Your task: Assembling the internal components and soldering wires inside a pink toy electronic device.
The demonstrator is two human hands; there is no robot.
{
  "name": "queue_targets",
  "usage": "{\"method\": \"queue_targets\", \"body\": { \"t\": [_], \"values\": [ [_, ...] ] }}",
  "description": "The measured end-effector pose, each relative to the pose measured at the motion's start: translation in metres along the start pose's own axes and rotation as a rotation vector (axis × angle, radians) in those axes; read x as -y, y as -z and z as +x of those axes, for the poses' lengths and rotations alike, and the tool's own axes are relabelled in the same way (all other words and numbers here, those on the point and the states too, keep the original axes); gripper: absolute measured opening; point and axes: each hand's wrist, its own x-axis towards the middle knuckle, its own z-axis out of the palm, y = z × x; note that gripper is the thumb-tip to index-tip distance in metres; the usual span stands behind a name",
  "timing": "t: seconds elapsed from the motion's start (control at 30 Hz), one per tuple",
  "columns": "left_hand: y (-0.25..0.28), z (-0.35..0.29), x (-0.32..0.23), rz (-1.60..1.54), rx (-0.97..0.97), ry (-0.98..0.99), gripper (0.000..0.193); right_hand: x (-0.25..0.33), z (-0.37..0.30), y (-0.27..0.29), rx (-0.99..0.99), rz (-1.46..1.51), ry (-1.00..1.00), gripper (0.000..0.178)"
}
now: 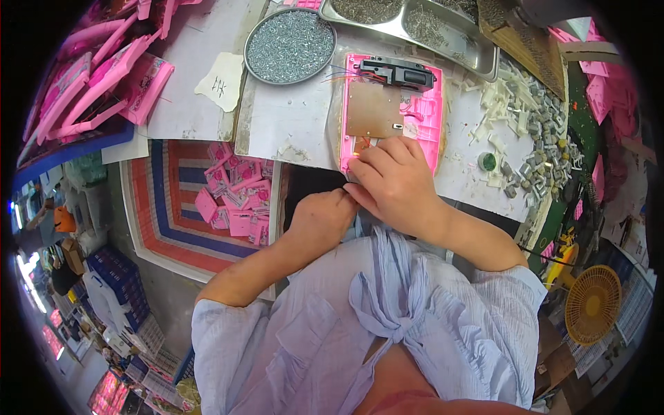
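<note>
A pink plastic housing [434, 104] lies on the worktable, its inside facing up. Set in it are a brown circuit board [373, 109] and, along the far end, a black mechanism [394, 73] with thin coloured wires. My right hand [398, 181] is closed over the housing's near edge, fingers curled and thumb pressed in beneath them. Just left of it and lower, my left hand [324, 218] pinches with thumb and forefinger at the table's front edge. The fingertips of both hands nearly meet, and whatever is between them is hidden.
A round tray of small screws [290, 47] and a steel compartment tray [477, 59] of metal parts stand beyond. White plastic pieces and grey blocks [543, 155] lie right, by a small green-topped container [487, 162]. Pink parts fill a striped bin [166, 207] at left.
</note>
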Motion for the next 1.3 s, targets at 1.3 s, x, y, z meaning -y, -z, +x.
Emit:
{"method": "queue_targets", "body": {
  "t": [1.3],
  "values": [
    [0.027,0.031,0.043,-0.356,-0.144,-0.142,0.018,-0.417,0.300,0.255,-0.519,-0.866,0.041,0.018]
  ]
}}
